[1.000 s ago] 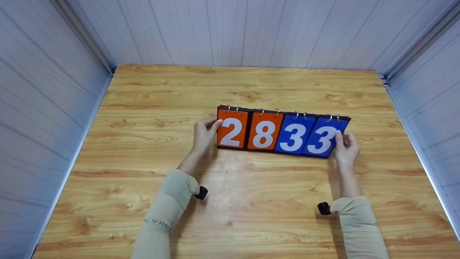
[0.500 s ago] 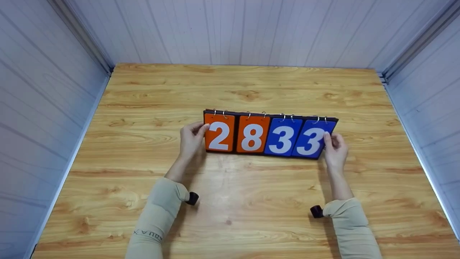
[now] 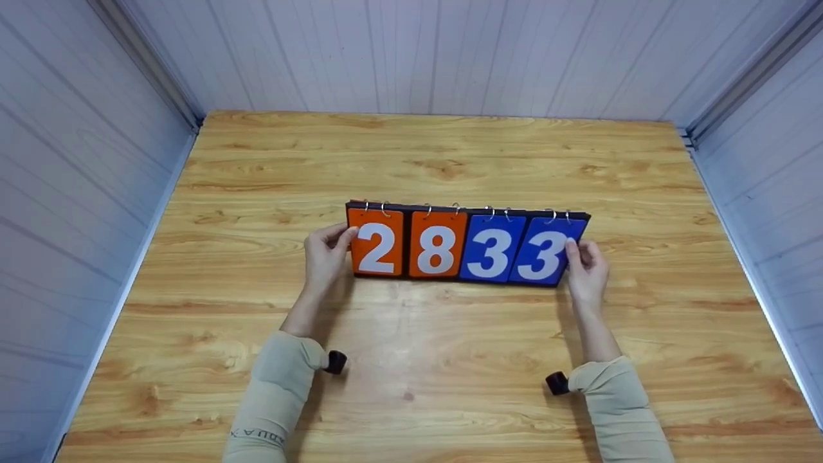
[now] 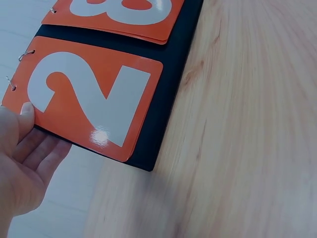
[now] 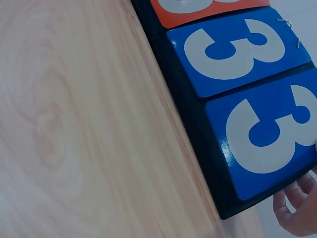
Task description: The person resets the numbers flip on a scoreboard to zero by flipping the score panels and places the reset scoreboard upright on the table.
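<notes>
You hold a black flip scoreboard with ring-bound number cards [image 3: 467, 245] by its two ends, and it stands on the pale wooden tabletop [image 3: 450, 360] a little short of the centre. Your left hand [image 3: 325, 256] grips the end at 9 o'clock: the thumb lies on the front of the orange card showing a white 2 [image 3: 376, 249], and the fingers curl behind the board. Your right hand [image 3: 585, 270] pinches the end at 3 o'clock, thumb on the edge of the outer blue card showing a white 3 [image 3: 545, 256], fingers tucked behind. Between them sit an orange card with a white 8 [image 3: 437, 251] and a second blue card with a 3 [image 3: 492, 253]. Grey panelled walls [image 3: 418, 58] close the table at 9, 12 and 3 o'clock.
</notes>
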